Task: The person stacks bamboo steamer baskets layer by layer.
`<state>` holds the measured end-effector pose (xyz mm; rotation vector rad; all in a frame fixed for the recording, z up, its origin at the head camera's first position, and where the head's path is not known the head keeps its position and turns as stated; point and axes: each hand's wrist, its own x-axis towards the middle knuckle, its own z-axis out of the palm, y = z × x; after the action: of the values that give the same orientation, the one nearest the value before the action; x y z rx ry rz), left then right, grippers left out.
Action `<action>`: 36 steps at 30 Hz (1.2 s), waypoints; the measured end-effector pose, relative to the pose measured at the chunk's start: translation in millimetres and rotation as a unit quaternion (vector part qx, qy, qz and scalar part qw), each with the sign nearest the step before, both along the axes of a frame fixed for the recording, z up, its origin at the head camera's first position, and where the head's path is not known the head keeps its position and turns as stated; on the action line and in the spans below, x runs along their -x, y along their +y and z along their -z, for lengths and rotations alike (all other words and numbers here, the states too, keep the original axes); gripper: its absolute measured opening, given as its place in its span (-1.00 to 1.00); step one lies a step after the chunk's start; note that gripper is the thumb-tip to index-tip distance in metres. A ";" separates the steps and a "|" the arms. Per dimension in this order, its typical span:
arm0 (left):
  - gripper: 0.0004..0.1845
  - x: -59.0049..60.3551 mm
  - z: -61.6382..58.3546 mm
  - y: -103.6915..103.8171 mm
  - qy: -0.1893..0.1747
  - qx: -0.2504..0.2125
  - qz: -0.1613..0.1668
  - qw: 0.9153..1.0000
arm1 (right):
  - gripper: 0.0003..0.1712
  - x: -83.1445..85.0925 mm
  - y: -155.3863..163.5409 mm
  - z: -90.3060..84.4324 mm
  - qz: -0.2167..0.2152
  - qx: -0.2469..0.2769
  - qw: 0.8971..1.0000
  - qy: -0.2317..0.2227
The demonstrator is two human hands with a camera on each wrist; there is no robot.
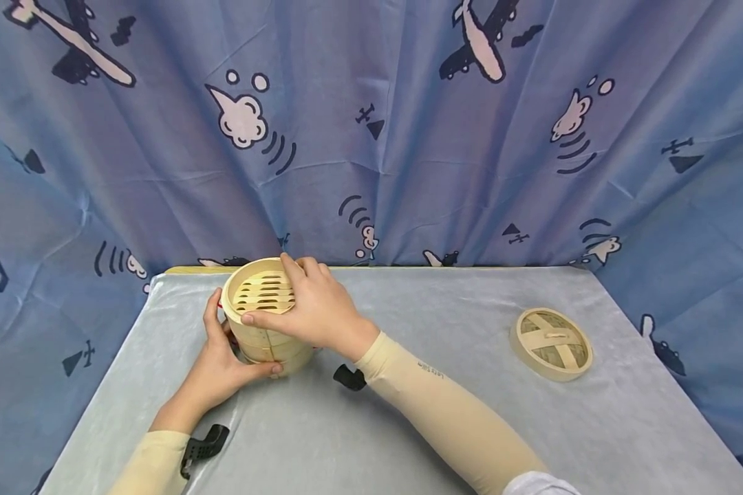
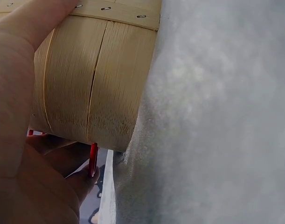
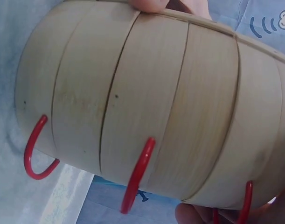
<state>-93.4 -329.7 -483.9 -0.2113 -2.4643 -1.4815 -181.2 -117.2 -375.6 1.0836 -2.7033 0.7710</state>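
Note:
A stack of round bamboo steamer baskets (image 1: pixel 283 352) stands at the table's left, its top basket (image 1: pixel 265 292) uncovered and showing a slatted floor. My left hand (image 1: pixel 210 371) grips the stack low down, thumb across the front and fingers round the far left side. From the right, my right hand (image 1: pixel 322 302) holds the top basket by its rim, thumb at the front and fingertips at the back. Red loop handles (image 3: pixel 138 175) stick out from the sides in the right wrist view. Part of the stack's right side is hidden behind my right hand in the head view.
The steamer's bamboo lid (image 1: pixel 554 344) lies apart at the right on the grey cloth-covered table (image 1: pixel 408 419). A blue curtain with aeroplane prints (image 1: pixel 371 137) hangs directly behind the table. Black wrist mounts (image 1: pixel 204 443) stick out near both forearms.

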 end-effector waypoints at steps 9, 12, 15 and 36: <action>0.73 1.1 2.7 -0.1 0.014 0.000 -0.009 1.000 | 0.39 2.9 1.2 1.5 -0.005 0.001 1.000 0.019; 0.74 0.7 3.8 0.2 0.018 0.000 -0.010 1.000 | 0.39 4.2 2.4 2.3 -0.010 0.004 1.000 0.017; 0.75 0.4 3.8 1.2 0.016 -0.001 -0.011 1.000 | 0.37 5.4 5.9 2.9 -0.012 0.008 1.000 0.005; 0.78 -0.7 0.8 4.5 0.005 -0.002 -0.032 0.999 | 0.44 30.1 69.3 16.8 0.012 0.141 0.990 0.013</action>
<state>-92.7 -325.2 -484.8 -0.1368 -2.4367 -1.4550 -211.4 -47.9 -392.3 0.9842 -2.4815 1.0865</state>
